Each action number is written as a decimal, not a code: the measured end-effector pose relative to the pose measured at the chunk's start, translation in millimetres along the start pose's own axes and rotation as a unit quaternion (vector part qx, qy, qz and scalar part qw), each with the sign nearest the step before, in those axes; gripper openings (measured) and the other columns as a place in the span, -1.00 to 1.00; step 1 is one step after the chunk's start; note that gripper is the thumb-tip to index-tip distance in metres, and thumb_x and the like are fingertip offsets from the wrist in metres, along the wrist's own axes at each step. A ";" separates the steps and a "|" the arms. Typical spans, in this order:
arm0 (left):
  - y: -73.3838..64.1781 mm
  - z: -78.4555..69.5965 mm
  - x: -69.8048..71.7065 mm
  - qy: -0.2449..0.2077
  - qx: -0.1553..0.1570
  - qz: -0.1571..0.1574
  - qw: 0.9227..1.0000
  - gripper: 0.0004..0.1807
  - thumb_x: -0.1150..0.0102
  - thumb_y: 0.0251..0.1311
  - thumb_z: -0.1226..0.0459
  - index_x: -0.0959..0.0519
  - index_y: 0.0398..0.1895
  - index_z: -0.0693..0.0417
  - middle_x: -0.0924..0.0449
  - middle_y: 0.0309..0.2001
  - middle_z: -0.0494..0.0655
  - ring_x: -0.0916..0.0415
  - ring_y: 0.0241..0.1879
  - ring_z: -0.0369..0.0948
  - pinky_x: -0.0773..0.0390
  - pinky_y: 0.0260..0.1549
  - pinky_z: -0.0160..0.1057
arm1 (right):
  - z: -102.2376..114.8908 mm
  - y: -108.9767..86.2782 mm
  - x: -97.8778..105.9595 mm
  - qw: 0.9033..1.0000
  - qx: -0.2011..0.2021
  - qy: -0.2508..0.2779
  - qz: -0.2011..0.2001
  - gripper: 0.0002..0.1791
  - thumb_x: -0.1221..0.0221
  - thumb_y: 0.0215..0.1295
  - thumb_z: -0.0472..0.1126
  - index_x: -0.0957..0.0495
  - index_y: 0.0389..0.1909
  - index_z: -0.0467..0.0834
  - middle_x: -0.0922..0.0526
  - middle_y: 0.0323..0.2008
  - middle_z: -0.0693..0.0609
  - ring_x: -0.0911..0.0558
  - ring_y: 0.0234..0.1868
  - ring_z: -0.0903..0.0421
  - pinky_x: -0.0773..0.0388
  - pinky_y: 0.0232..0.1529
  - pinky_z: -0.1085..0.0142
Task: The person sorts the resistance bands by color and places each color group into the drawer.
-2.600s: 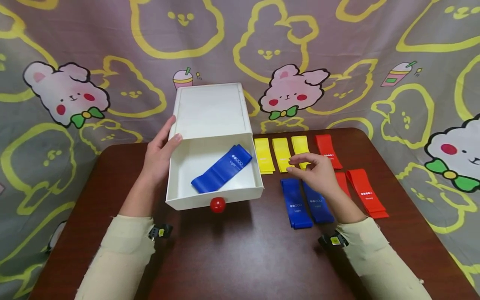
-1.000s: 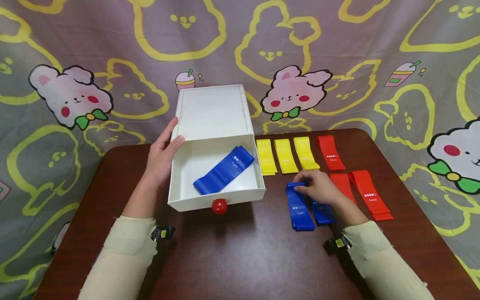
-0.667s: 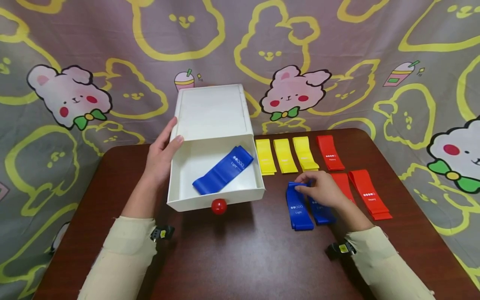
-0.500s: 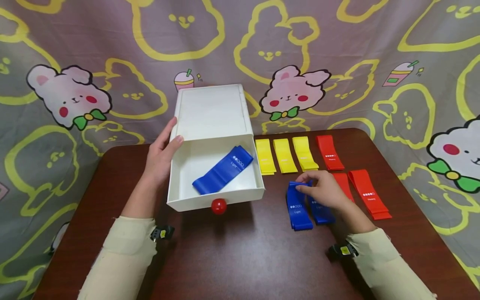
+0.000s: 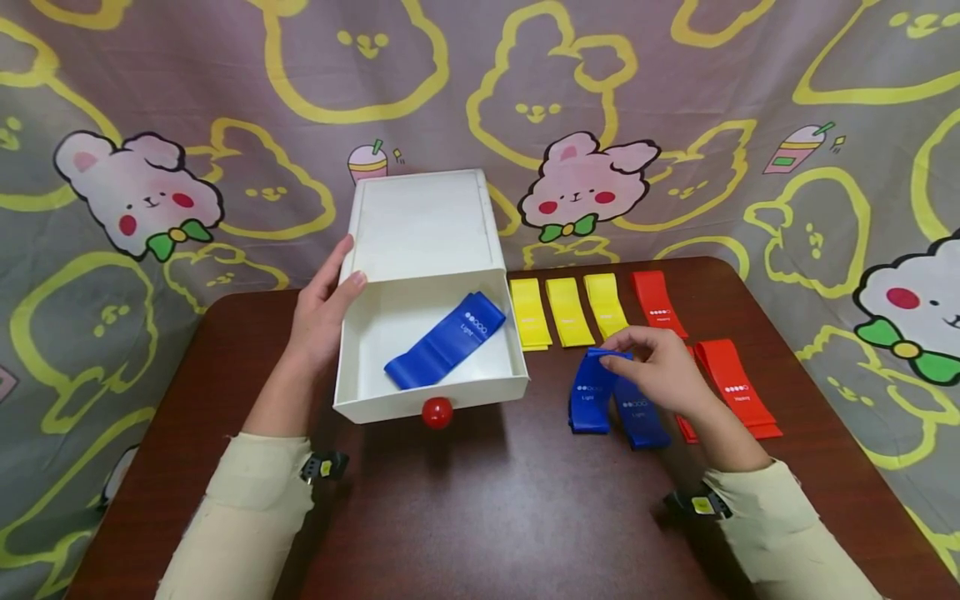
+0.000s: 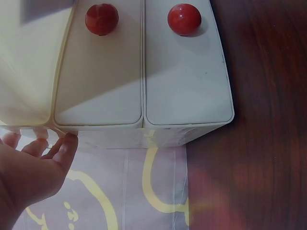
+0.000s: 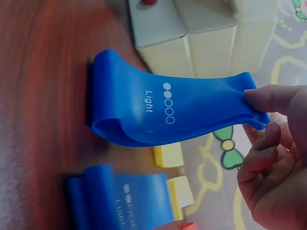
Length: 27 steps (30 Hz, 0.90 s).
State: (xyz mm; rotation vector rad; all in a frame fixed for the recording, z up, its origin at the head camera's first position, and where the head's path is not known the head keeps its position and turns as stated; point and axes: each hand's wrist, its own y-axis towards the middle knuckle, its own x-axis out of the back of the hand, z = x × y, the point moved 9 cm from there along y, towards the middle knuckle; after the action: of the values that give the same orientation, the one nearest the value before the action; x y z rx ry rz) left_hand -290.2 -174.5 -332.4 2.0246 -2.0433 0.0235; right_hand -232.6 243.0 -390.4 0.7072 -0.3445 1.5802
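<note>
My right hand [image 5: 660,367] pinches the end of a blue resistance band [image 5: 590,400] between thumb and fingers. In the right wrist view this band [image 7: 158,105] is a folded loop printed "Light", its pinched end raised. Another blue band [image 5: 641,417] lies flat just beside it. My left hand [image 5: 318,312] rests against the left side of a white drawer cabinet [image 5: 427,225], thumb at the top front edge and fingers along the side. The cabinet's top drawer [image 5: 367,367] is pulled out, with a blue band [image 5: 446,342] lying diagonally inside.
Several yellow bands, such as this yellow band [image 5: 570,312], lie right of the cabinet. Red bands, one red band [image 5: 738,387] in front, lie farther right. A red knob [image 5: 437,412] sticks out from the drawer. Two lower drawers show red knobs [image 6: 184,19] in the left wrist view. A patterned curtain [image 5: 420,83] hangs behind.
My right hand came down to the left blue band, took its far end and has lifted it, so the band's near end has slid away from me. My left hand stays on the cabinet.
</note>
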 end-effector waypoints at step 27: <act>-0.8 -1.6 -0.6 0.007 0.004 0.008 1.000 -0.36 -0.06 0.45 0.02 -0.17 0.55 -0.42 -0.13 0.51 -0.21 -0.35 0.19 -0.05 -0.53 -0.07 -0.26 | 75.8 26.7 51.5 0.976 0.022 0.142 -0.161 -0.80 -0.33 0.30 -0.25 -0.68 -0.14 -0.28 -0.67 -0.31 0.01 -0.55 -0.39 0.02 -0.50 -0.45 0.34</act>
State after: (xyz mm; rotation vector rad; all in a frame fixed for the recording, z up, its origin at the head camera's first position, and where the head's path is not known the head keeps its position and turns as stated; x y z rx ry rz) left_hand -289.1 -173.6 -331.2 2.0064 -2.0532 0.0486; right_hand -240.7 233.9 -295.7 0.5304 0.0186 1.3574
